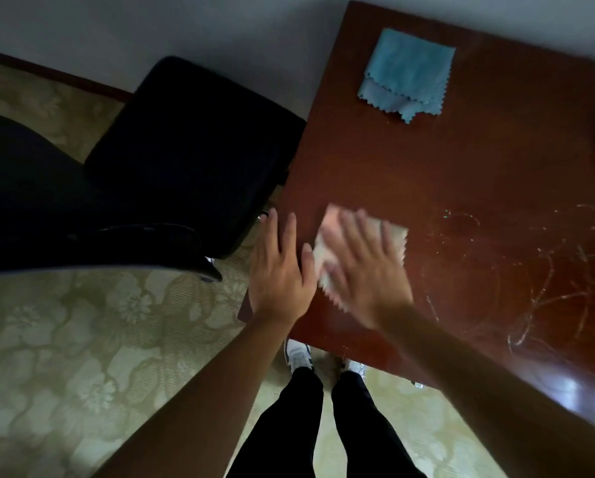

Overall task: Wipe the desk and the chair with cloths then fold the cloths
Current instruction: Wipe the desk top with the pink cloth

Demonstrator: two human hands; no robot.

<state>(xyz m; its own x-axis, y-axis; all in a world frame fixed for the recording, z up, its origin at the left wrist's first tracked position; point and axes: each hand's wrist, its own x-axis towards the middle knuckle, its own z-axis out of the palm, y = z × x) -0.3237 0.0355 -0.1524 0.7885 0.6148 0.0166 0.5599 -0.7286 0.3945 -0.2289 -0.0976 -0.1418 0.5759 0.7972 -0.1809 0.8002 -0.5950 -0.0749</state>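
Tabletop [461, 174]: reddish-brown wood, glossy, with pale curved scratch marks toward its right side. Pink cloth [391, 231]: lies flat on the tabletop near its left front corner, zigzag edges showing at the right and lower sides; most of it is covered by your right hand. Right hand [361, 267]: blurred, fingers straight and spread, palm pressed flat on the pink cloth, gripping nothing. Left hand [279, 270]: fingers straight and together, released, lying flat at the tabletop's left edge, its thumb just beside the pink cloth; whether thumb and cloth touch cannot be told. Blue cloth [408, 75]: folded, layered zigzag edges toward you, lying on the far part of the tabletop, well apart from both hands. Chair [192, 150]: black, padded seat just left of the tabletop, its dark back nearer the left of the view, a metal part visible beneath. Carpet [82, 339]: pale green-beige with a flower pattern. Your legs [323, 426]: in black trousers, with light shoes [299, 353], standing at the tabletop's front edge. Wall [185, 29]: plain, pale, behind chair and tabletop, with a dark skirting board.
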